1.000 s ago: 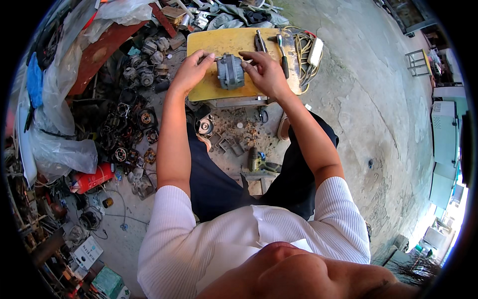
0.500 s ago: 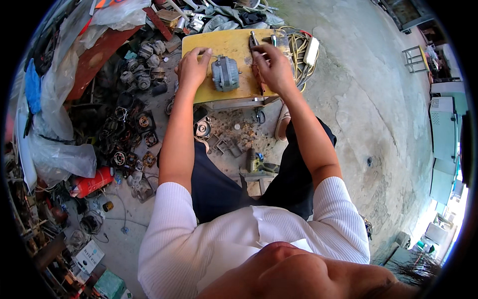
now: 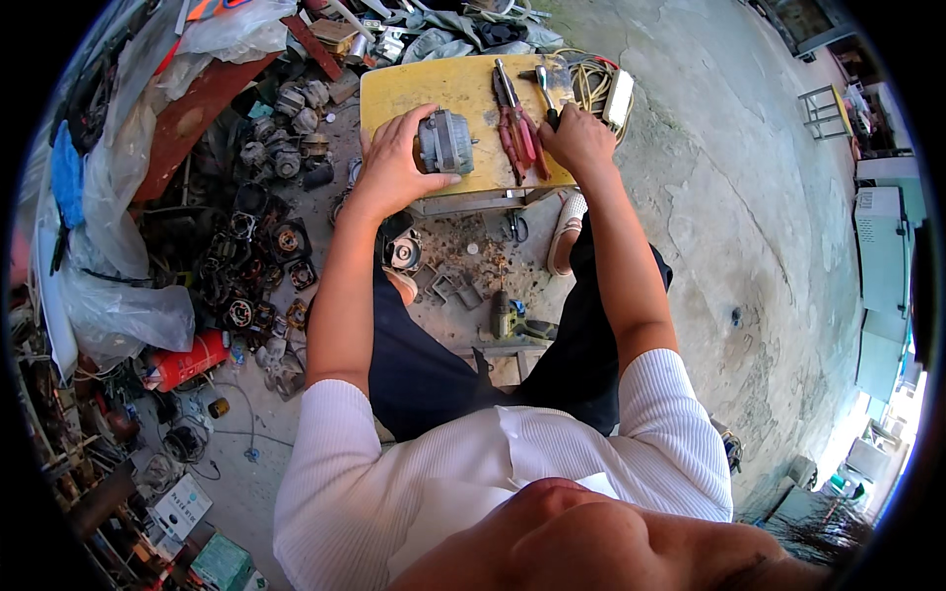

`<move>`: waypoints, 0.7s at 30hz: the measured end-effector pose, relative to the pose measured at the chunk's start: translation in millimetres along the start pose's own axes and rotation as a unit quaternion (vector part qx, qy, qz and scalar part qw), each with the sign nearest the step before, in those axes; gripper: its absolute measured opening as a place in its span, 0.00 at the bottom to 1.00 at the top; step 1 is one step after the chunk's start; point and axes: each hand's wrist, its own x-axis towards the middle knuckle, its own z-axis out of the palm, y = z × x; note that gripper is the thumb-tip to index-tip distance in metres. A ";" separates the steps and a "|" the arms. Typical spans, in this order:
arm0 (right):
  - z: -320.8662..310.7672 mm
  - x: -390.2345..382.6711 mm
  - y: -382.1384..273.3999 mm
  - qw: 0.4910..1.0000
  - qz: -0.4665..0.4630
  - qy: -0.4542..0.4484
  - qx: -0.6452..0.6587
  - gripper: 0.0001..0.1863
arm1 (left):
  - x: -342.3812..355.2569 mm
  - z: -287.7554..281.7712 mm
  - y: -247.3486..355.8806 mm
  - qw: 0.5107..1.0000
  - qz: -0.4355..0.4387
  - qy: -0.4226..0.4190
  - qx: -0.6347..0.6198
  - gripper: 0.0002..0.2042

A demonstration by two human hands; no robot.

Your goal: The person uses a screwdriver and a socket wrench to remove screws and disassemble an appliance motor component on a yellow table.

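Note:
A small grey electric motor (image 3: 448,144) with a ribbed metal housing sits on the yellow-topped table (image 3: 424,81). My left hand (image 3: 396,163) is wrapped around its left side, thumb along the near edge and fingers at the far edge. At the table's right edge my right hand (image 3: 579,140) is closed on the dark handle of a ratchet wrench (image 3: 544,91), whose metal head points away from me. Between motor and ratchet lie red-handled pliers (image 3: 509,143) and a long-shafted metal tool with a red handle (image 3: 523,128).
Coiled yellowish cable (image 3: 589,89) and a white power strip (image 3: 618,97) hang at the table's right. A green-and-black cordless drill (image 3: 514,320) lies on the floor between my legs. Heaped motor parts (image 3: 261,231) cover the floor to the left, with a red cylinder (image 3: 187,361) nearer.
My left hand has come down from above the motor's far left and closed around its side. My right hand has shifted from over the pliers rightward and nearer, onto the ratchet wrench.

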 end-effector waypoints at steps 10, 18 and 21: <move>0.4 0.1 4.8 1.000 -0.017 0.012 0.013 0.27 | 1.0 -1.9 -2.6 0.998 0.011 0.063 0.025 0.43; -0.2 -0.4 5.4 0.999 -0.021 0.024 0.019 0.25 | 0.5 -25.3 -32.3 0.938 -0.117 0.019 -0.326 0.42; 5.2 4.2 8.6 0.999 -0.014 0.031 0.019 0.24 | -3.8 -27.0 -24.2 0.938 -0.130 -0.023 -0.320 0.39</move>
